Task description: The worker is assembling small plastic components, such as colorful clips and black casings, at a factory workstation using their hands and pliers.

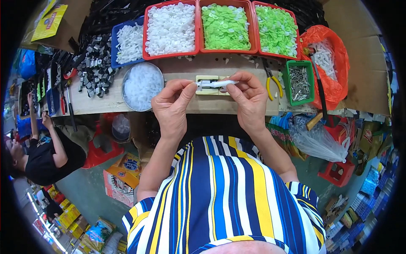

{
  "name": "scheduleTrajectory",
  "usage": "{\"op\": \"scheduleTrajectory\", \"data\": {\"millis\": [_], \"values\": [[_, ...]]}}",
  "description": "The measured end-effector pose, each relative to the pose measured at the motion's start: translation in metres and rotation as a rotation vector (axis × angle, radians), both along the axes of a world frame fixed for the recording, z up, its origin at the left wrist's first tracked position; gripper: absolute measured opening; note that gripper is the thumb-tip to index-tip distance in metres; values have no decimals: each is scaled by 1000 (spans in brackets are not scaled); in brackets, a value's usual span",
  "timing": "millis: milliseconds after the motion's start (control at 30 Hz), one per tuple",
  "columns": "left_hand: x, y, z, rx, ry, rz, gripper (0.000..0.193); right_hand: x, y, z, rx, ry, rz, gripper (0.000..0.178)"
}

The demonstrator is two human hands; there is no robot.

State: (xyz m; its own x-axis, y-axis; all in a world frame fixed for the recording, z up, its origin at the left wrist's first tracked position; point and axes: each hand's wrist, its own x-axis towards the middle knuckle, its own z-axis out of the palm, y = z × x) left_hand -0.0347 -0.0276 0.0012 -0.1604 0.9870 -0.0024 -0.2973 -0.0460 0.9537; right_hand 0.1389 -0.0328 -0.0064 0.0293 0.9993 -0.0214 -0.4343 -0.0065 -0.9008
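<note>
My left hand (171, 108) is closed in a pinch, thumb against forefinger, at the left end of a small cream-coloured fixture (203, 91) near the front edge of the bench. Whatever lies between those fingertips is too small to name. Facing it, my right hand (250, 101) pinches a slim white plastic piece (221, 84), which points left over the fixture. A silvery metal part (206, 83) shows on the fixture between both hands. Left of my left hand stands a round metal bowl (144, 86) of small translucent pieces.
Red trays hold white discs (171, 27) and green discs (226, 27) at the back. A blue tray (113, 46), black-and-silver parts (96, 63), yellow-handled pliers (275, 86), a green box (308, 100) of metal pins and an orange bag (341, 55) surround the work area. A co-worker (55, 152) sits left.
</note>
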Motion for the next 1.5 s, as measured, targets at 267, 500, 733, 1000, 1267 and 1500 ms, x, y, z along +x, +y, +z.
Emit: {"op": "scheduleTrajectory", "data": {"millis": [267, 500, 733, 1000, 1267, 1500], "values": [[-1, 1, -6, -54, 30, -20, 13, -1, 0, 4, 17, -179, 32, 18], [4, 3, -5, -149, -107, -50, 15, 16, 8, 18, 305, -777, 80, 29], [12, 10, -1, -395, -191, -169, 25, 41, 16, 17, 546, -1031, 90, 31], [10, 10, 3, 134, 500, -394, 28, 66, 18, 21, 398, -896, 247, 27], [11, 22, -9, 333, 822, -345, 24, 79, 27, 20, 469, -1111, 304, 27], [10, 29, -20, 445, 953, -224, 25, 86, 34, 6, 474, -1259, 285, 24]]}}
